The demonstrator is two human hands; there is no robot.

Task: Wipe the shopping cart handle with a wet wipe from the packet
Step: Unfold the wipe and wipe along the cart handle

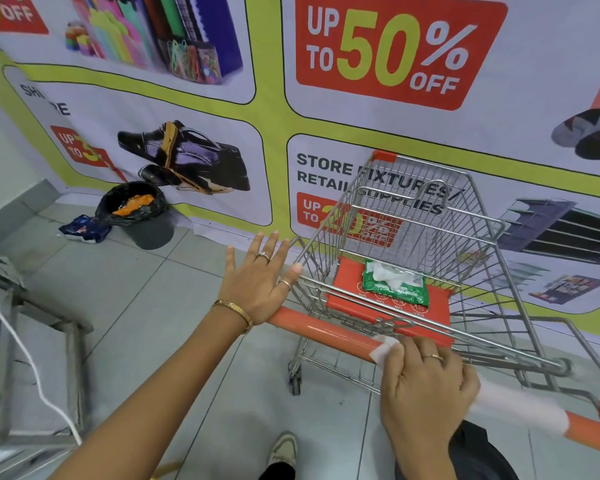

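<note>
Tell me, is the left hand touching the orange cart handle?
Touching. The head view shows the left hand, fingers spread open, with the heel of its palm resting on the left end of the orange cart handle, no gap visible.

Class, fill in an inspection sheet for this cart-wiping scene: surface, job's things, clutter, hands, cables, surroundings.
Surface: grey tiled floor.
Job's things: orange cart handle; white wet wipe wrapped on it; green wipes packet, a wipe sticking out, on the orange child seat.
Clutter: blue packet lying on the floor beside the black-lined bin.
Hands: left hand flat, palm on the handle's end; right hand closed on the wipe.
Cables: white cord at left.
Surroundings: sale banner; metal frame.
</note>
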